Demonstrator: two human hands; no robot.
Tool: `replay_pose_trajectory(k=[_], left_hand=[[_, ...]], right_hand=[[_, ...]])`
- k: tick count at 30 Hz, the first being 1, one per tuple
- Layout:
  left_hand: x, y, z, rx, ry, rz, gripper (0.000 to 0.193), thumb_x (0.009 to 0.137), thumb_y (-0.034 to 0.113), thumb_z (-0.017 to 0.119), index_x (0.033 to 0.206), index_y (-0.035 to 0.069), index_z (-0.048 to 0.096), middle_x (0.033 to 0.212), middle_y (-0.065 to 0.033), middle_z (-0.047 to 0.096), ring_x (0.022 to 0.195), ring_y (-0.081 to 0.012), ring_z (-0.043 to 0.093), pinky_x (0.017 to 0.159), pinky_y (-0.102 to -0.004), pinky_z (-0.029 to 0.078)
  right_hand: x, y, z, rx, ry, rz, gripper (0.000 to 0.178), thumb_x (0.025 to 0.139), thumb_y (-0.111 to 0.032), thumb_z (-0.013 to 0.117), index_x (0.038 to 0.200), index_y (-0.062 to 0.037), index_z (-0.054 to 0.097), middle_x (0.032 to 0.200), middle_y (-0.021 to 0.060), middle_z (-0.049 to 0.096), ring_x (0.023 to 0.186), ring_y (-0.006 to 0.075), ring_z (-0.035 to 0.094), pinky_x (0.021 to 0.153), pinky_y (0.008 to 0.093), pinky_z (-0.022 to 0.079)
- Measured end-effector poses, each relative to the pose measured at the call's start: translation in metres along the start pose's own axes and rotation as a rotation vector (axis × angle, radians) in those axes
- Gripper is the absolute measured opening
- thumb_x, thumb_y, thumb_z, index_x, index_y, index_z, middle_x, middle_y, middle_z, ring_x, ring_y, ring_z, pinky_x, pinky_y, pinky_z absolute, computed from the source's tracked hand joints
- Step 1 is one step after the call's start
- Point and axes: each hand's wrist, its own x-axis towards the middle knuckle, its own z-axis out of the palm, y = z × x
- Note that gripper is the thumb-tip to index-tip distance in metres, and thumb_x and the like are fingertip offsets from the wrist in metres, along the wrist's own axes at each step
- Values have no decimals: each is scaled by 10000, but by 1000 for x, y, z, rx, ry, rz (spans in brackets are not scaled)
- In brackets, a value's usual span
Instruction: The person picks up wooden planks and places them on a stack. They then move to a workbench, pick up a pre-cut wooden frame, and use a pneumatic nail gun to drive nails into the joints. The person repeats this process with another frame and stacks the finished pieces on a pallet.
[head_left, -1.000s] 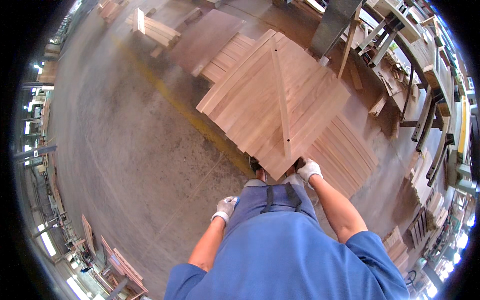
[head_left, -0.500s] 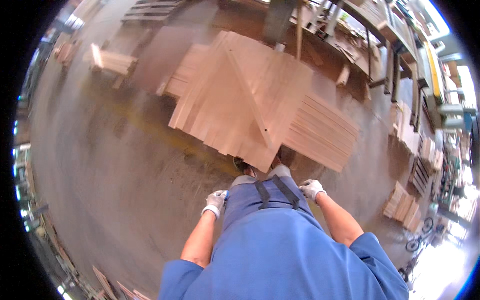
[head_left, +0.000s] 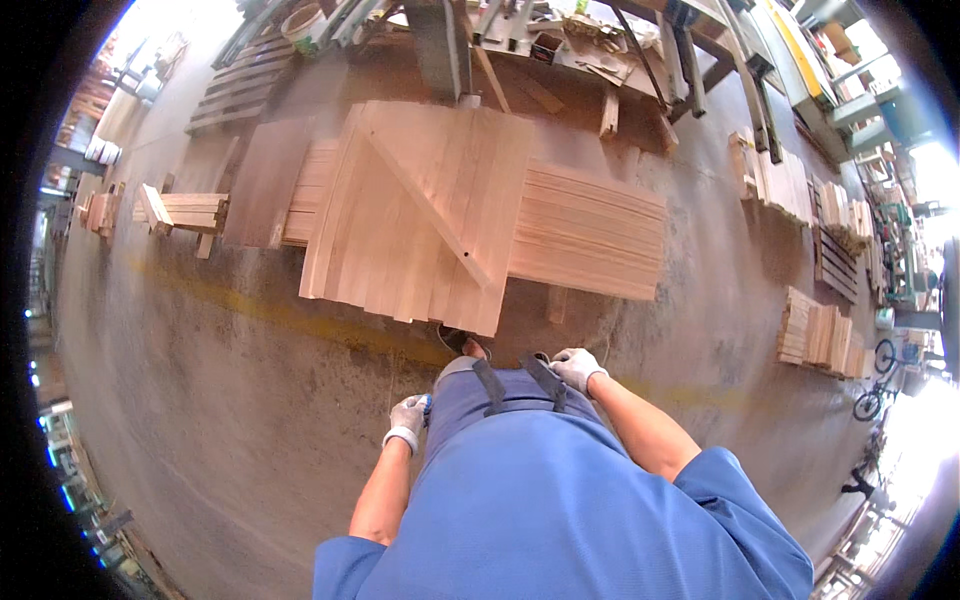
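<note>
My left hand (head_left: 407, 417), in a pale work glove, hangs beside my left thigh with its fingers curled. A small blue bit shows at its fingertips, too small to name. My right hand (head_left: 577, 371), gloved too, is closed beside my right thigh; its palm side is hidden. Both hands are apart from the wood. In front of my feet lies a panel of pale boards (head_left: 400, 250) set side by side, with a diagonal wooden strip (head_left: 425, 205) across it. Beneath its right side sticks out a stack of long boards (head_left: 590, 235).
At the left stands a low pile of timber (head_left: 190, 212), with a slatted pallet (head_left: 240, 85) behind. A metal post (head_left: 437, 50) rises beyond the panel, near a cluttered workbench (head_left: 570, 55). More wood stacks (head_left: 820, 335) and a bicycle (head_left: 880, 385) are at the right.
My view has turned and shifted, so the panel now sits further left and straighter. My hands remain beside my thighs, the right one slightly further forward.
</note>
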Motion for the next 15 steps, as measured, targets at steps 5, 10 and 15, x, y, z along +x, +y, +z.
replay_pose_trajectory(k=[5, 10, 15], left_hand=[[-75, 7, 48, 358, 74, 73, 288, 919, 252, 702, 1097, 30, 746, 1025, -76, 758, 907, -140, 678, 837, -295, 519], [-93, -44, 65, 372, 143, 34, 290, 916, 263, 700, 1106, 49, 747, 1032, -85, 759, 945, -166, 687, 864, -297, 511], [-115, -59, 60, 443, 137, 20, 292, 912, 263, 705, 1098, 42, 746, 1039, -83, 758, 960, -175, 684, 875, -302, 509]], right_hand=[[-14, 69, 11, 189, -38, 44, 370, 860, -359, 682, 1078, -69, 754, 1126, 158, 721, 1047, 307, 687, 918, 363, 522], [-28, 183, 26, 54, -16, 77, 297, 886, -278, 662, 1020, -25, 742, 933, 115, 750, 782, 197, 708, 730, 342, 554], [-58, 256, 27, -62, 1, 227, 353, 881, -383, 643, 1032, -88, 766, 1071, 142, 732, 1038, 308, 690, 906, 388, 530]])
